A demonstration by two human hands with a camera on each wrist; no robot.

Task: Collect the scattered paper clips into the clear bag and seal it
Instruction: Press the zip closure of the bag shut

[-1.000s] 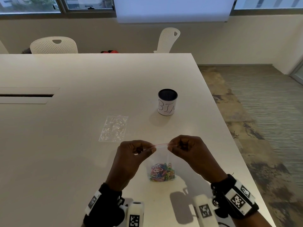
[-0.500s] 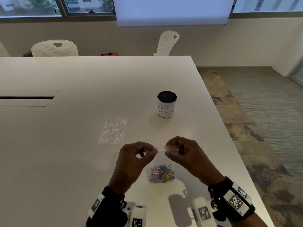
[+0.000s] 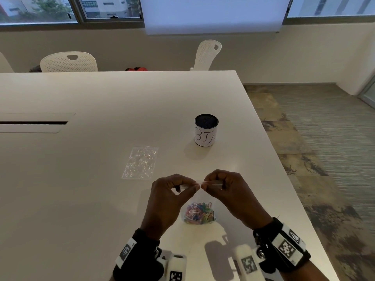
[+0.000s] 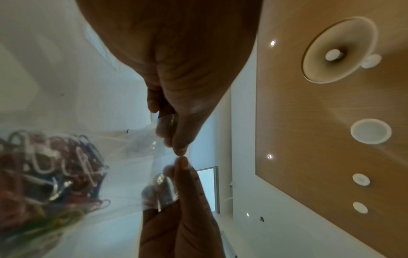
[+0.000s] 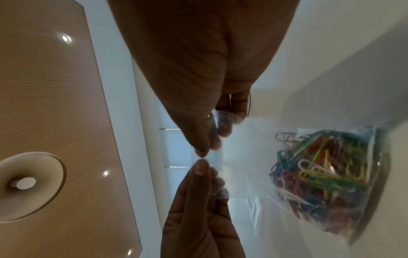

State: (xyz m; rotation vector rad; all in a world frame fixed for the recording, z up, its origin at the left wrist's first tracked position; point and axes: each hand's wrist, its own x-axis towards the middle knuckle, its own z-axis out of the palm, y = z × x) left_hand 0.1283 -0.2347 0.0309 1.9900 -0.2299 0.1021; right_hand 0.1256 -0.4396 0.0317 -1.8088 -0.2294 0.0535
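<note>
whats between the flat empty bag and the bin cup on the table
Nothing: in the head view the stretch of white table between the flat clear bag and the cup marked BIN is bare, apart from the cup's soft shadow.

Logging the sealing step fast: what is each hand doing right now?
Left hand: closed, pinching the top edge of the clear bag.
Right hand: closed, pinching the same top edge beside it.
</note>
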